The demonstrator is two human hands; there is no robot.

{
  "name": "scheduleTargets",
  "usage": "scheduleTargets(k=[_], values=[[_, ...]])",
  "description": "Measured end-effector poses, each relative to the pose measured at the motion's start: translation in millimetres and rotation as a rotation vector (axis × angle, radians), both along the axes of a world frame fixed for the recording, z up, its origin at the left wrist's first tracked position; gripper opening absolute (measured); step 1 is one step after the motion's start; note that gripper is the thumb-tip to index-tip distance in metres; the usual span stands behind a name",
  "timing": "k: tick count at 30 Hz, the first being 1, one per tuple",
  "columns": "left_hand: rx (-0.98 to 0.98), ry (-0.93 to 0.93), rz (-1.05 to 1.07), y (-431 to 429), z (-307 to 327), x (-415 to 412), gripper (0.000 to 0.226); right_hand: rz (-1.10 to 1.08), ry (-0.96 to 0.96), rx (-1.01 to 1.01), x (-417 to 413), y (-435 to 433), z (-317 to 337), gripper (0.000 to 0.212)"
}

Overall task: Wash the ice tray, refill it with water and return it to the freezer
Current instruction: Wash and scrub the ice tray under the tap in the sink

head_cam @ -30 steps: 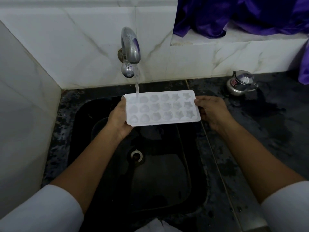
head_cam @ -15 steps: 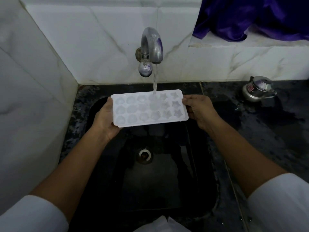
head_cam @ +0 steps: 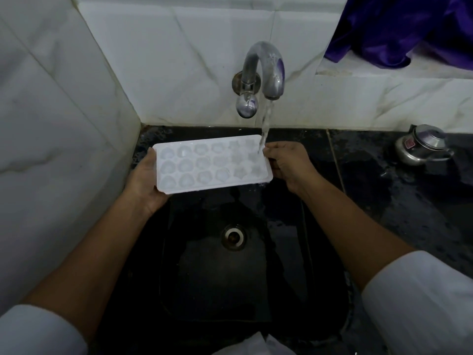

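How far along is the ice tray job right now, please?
The ice tray is already over the sink. The left hand and right hand hold it under the running tap, water hitting its right end. Still to do: finish filling, shut the tap, return it to the freezer.

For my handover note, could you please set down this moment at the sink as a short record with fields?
ice tray: white, cavities up, held above the sink
left hand: grips the tray's left end
right hand: grips the tray's right end
tap: running
water stream: lands on the tray's far right corner
sink: black basin, drain uncovered
metal pot: on the wet counter, right of the sink
purple cloth: on the ledge, upper right
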State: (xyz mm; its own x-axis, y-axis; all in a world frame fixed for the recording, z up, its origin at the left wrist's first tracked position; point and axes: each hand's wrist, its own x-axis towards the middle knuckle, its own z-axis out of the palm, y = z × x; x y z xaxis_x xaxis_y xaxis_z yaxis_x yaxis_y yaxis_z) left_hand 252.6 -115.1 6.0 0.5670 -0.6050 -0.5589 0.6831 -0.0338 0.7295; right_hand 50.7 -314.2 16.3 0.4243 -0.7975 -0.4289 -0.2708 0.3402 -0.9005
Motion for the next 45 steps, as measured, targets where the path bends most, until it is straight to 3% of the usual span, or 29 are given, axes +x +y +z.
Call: scheduleTargets(k=[9,30,45], values=[[-0.002,0.011,-0.024,-29.0,-5.3,3.1,0.058,-0.037,0.021,-0.010,-3.3,-24.4,-2.4,0.016],[-0.049,0.153,-0.206,-116.5,-12.6,-83.1,0.056,-0.247,0.084,-0.062,-121.3,-69.8,2.2,0.017],[0.033,0.042,-0.061,-41.0,-32.5,-63.4,0.056,-0.095,0.078,0.008,-90.7,-13.1,-7.4,0.015]])
